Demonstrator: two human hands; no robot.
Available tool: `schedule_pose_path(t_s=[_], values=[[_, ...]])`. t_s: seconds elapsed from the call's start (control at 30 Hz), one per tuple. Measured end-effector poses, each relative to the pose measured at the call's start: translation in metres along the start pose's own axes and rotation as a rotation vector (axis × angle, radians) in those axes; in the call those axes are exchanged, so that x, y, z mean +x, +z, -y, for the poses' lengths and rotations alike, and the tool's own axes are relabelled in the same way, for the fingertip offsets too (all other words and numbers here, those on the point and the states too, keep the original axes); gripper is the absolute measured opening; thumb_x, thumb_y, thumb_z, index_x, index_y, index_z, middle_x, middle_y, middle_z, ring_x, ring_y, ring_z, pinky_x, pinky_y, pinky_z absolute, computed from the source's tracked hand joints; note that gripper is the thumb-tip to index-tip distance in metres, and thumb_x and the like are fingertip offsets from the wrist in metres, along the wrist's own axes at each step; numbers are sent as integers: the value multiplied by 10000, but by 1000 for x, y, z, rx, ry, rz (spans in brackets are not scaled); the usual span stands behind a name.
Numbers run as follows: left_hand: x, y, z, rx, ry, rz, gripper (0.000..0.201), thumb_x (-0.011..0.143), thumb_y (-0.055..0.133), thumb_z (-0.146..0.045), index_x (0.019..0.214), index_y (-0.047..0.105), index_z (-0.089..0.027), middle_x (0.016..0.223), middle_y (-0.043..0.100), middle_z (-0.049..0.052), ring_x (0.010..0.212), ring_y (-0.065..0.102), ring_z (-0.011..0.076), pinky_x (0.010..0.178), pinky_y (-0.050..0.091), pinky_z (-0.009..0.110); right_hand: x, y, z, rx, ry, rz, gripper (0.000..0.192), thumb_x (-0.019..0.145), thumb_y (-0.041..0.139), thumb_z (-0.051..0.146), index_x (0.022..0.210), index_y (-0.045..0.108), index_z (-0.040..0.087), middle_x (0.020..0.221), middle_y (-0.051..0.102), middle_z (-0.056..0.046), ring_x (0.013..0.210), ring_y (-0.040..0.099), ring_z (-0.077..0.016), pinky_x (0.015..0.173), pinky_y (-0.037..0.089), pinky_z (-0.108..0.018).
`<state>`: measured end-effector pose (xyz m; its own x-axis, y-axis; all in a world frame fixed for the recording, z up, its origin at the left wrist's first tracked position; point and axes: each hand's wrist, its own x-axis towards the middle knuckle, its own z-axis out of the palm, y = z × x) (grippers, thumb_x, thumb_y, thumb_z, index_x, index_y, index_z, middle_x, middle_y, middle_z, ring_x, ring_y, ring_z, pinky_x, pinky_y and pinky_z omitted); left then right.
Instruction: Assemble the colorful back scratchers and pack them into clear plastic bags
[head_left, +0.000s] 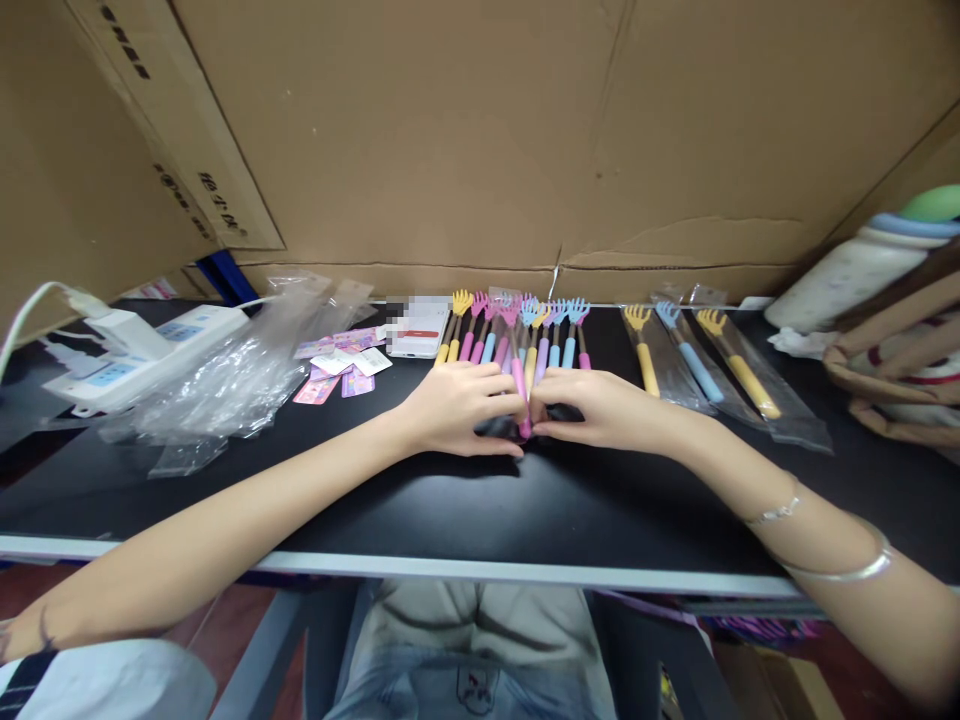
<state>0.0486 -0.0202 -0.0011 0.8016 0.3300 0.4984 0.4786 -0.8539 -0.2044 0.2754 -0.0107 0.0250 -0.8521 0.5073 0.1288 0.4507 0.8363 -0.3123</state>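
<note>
both hands meet over loose back scratchers [517,335] at table [525,500] middle. left hand [457,408] lies flat, fingers curled on handles; right hand [600,408] pinches pink handle end, narrow grip. loose row: about ten, hand-shaped heads toward cardboard wall [480,130]. right of row: three bagged scratchers [705,365], two yellow, one blue. left: heap of clear bags [225,375], few small cards [341,365], one power strip [142,350].

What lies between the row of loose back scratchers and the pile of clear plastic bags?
In the head view, a white card pack and small pink cards lie on the black table.
</note>
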Motion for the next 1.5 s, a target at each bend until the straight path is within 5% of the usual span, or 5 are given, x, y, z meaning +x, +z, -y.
schedule_pose_path(t_s=[0.37, 1.1, 1.5], values=[[0, 4, -3, 26, 95, -54, 209, 917, 484, -338, 827, 648, -244, 813, 666, -32, 755, 568, 115, 626, 360, 251, 2, 4, 8, -209, -28, -13, 151, 830, 628, 334, 792, 618, 188, 794, 627, -20, 747, 563, -150, 658, 361, -245], [0, 14, -7, -116, -155, -140, 31, 763, 581, -208, 751, 610, -213, 686, 569, -40, 635, 543, 92, 548, 341, 207, 6, 9, 8, -53, 17, -54, 118, 873, 500, 194, 897, 614, 173, 852, 663, -41, 738, 591, -139, 654, 388, -230], [-1, 8, 2, -197, -201, -180, 205, 926, 487, -303, 801, 605, -191, 723, 641, -17, 709, 547, 117, 614, 368, 225, 3, 4, 7, -44, 28, -121, 109, 873, 529, 251, 792, 566, 189, 777, 641, -6, 682, 568, -114, 625, 368, -209]])
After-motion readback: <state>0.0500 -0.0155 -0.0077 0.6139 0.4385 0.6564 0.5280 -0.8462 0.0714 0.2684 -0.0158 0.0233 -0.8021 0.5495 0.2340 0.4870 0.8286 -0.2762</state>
